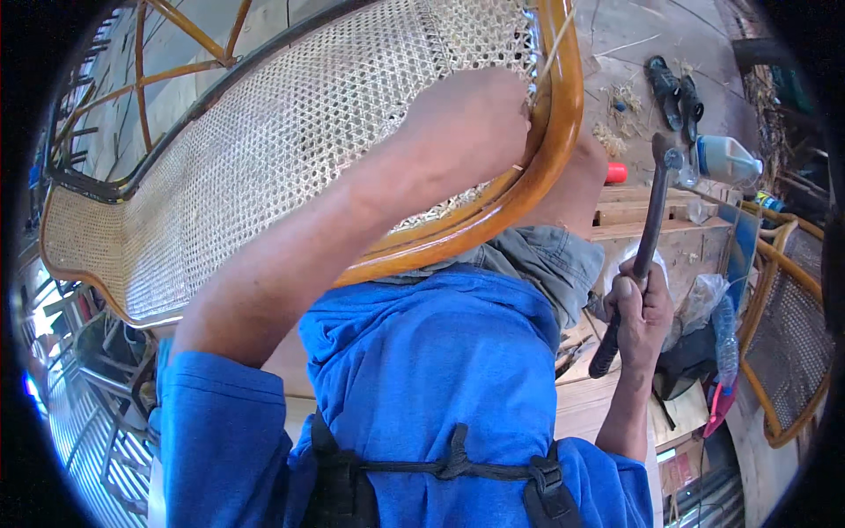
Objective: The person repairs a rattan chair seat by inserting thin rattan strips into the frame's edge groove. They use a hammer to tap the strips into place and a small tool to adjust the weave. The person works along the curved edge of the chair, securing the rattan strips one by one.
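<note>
A large woven cane panel (264, 167) in a glossy brown bent frame (563, 106) lies across my lap. My left hand (484, 110) is closed at the frame's inner edge, where the weave meets the wood. Its fingertips are mostly hidden, and whatever they pinch cannot be made out. A small pale stub (518, 167) pokes up from the edge just below this hand. Past it, a loose cane strand (560, 40) crosses the frame. Out to the right, my right hand (641, 308) grips a hammer (653, 220) by its dark handle, head up and apart from the frame.
Black sandals (676, 95) and cane scraps (607, 136) lie on the floor at far right. Nearby are a white jug (726, 161), a red cylinder (616, 172) and a wooden bench (660, 231). A clear bottle (724, 343) stands beside another cane-filled frame (792, 326).
</note>
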A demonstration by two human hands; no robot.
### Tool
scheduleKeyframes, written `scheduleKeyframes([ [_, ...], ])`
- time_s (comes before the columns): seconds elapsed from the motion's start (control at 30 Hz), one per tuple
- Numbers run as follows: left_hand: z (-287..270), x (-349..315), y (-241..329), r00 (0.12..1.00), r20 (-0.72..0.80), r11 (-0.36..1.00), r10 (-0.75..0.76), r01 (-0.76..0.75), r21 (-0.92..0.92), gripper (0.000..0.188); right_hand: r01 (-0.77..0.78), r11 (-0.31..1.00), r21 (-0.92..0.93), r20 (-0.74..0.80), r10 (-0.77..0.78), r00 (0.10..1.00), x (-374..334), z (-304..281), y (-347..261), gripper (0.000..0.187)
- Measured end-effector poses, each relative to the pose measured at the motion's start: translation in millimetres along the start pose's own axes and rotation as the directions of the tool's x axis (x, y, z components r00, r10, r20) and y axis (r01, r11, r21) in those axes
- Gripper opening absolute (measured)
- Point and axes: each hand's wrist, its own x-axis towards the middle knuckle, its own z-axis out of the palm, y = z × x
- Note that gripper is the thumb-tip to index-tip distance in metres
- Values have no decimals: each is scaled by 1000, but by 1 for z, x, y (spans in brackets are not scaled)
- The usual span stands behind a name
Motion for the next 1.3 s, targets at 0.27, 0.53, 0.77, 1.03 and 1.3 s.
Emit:
scheduleKeyframes([
  [0.27,31,-25,-42,948,-316,858,32,-188,-478,24,199,795,-573,161,-129,978,5,-18,-57,22],
  [0.53,32,-85,-51,967,-163,533,-194,-36,-845,25,3,764,-646,126,103,987,0,16,-134,31],
  [0.77,46,-108,-59,937,-306,748,165,-322,-581,20,-101,699,-707,73,215,974,-2,39,-157,28],
  [1.03,52,-104,-63,898,-378,743,226,-409,-530,23,22,561,-827,142,172,975,3,55,-167,30],
  [1.3,50,-103,-61,896,-380,758,229,-409,-508,23,87,517,-852,163,104,981,13,59,-147,18],
])
